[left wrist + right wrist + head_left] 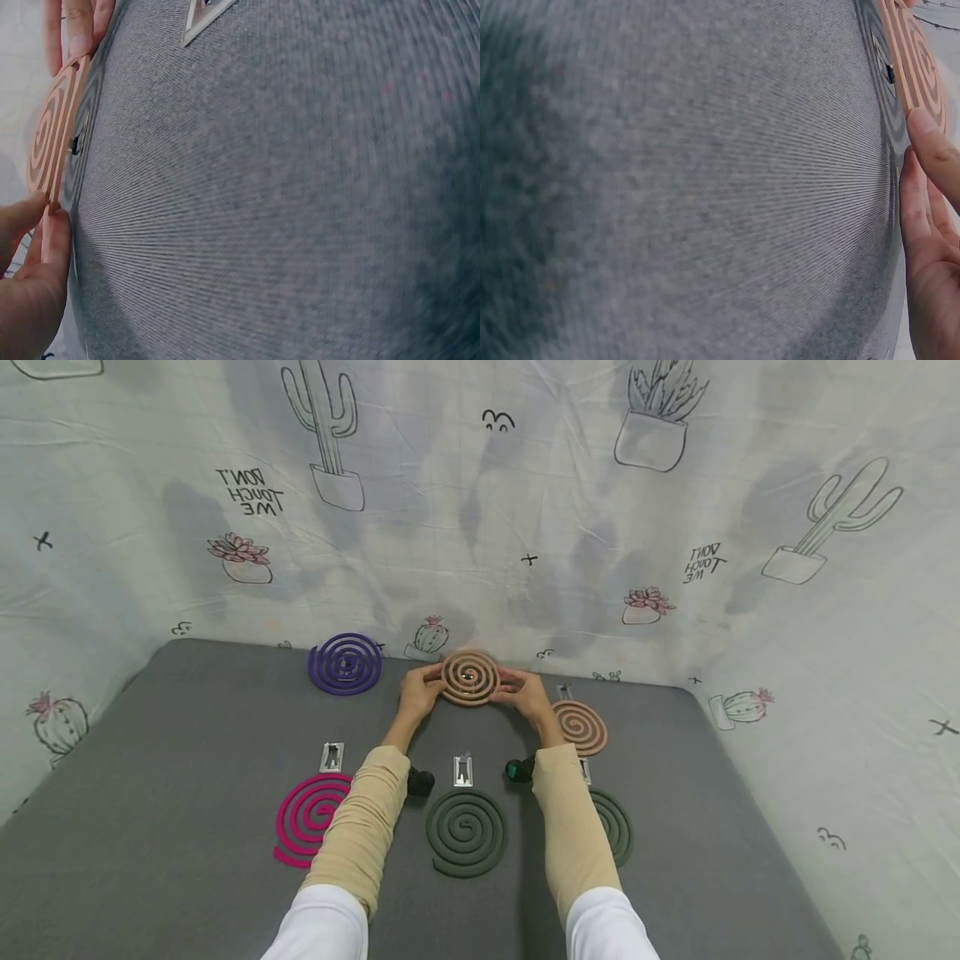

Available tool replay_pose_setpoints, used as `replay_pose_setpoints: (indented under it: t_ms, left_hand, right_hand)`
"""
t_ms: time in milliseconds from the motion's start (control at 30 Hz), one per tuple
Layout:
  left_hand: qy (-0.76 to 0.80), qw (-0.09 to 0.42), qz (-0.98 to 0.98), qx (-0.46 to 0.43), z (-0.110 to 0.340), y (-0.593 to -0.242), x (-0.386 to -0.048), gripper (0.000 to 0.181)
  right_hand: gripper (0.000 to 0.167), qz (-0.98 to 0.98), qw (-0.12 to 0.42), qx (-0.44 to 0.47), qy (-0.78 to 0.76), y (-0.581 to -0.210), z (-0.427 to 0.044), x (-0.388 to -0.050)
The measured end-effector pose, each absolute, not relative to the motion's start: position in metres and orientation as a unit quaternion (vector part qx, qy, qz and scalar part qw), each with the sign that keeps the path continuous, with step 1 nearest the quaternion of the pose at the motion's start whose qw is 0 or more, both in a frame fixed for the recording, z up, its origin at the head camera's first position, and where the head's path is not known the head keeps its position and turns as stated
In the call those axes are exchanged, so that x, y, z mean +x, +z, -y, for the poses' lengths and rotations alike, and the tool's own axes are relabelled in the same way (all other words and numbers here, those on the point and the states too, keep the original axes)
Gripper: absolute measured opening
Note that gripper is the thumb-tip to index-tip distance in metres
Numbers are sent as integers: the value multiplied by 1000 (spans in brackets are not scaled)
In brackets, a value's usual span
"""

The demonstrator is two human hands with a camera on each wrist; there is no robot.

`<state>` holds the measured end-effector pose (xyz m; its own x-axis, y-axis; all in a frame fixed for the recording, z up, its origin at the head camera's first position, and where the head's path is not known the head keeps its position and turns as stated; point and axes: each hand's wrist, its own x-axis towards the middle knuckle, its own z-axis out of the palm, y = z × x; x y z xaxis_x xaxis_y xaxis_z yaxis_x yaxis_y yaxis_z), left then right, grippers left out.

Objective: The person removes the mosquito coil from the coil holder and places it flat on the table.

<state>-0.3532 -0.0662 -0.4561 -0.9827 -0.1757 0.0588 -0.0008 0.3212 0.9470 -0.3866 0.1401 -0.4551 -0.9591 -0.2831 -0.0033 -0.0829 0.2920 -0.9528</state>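
At the back middle of the table, both hands hold a tan mosquito coil [470, 700] by opposite edges. My left hand [420, 692] pinches its left edge between thumb and fingers, and my right hand [527, 695] pinches the right edge. The left wrist view has the coil [49, 135] raised slightly off the grey surface, tilted edge-on to the camera. Under it sits a small metal coil stand [889, 73], mostly hidden by the coil in the head view. Whether coil and stand touch, I cannot tell.
A purple coil [345, 692] lies back left, a pink coil [288, 827] front left. Green coils [467, 864] [621, 831] lie in front, another tan coil [579, 727] to the right. Metal stands [332, 758] [463, 771] lie flat. A printed cloth [480, 527] borders the table [187, 793].
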Motion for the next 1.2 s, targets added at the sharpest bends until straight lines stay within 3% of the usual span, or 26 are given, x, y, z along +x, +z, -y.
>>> replay_pose_setpoints:
  t_ms: [367, 1200]
  left_hand:
    - [-559, 107, 820, 55, 67, -460, -355, 37]
    - [-517, 68, 852, 44, 70, -452, -355, 33]
  right_hand:
    - [54, -785, 86, -129, -599, -460, -144, -389]
    - [57, -783, 124, -119, -598, -456, -150, -389]
